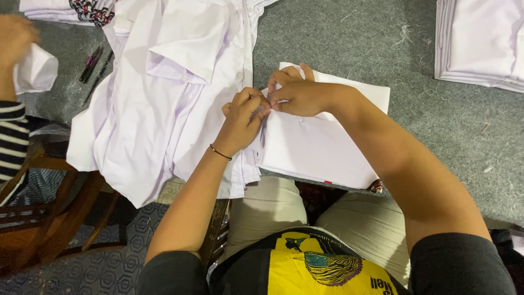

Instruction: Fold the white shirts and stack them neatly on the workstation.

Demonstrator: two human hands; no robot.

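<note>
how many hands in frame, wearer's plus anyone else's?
3. The wearer's left hand and right hand pinch the folded white garment at mid-table. Another person's hand is at the top left edge, blurred. Others may be out of view.

1. Folded white garment (319, 145) under both hands: thin woven cloth, smooth, matt, faint sheen at creases.
2. Heaped white shirts (158, 104) alongside: same light cloth, soft, crumpled, matt.
3. Table cover (436, 125): grey felt-like fabric, rough, fuzzy, strewn with loose thread and lint.
4. Stack of white folded pieces (480, 43) at far corner: smooth cloth, crisp edges.
5. Left hand (243, 117): thin dark cord band at wrist, matt.
6. Right hand (297, 93): bare skin, pinching cloth.
7. Chair frame (60, 207) below table edge: brown wood, polished, slightly glossy.
8. Pens (91, 64) on felt: dark plastic, shiny.
</note>
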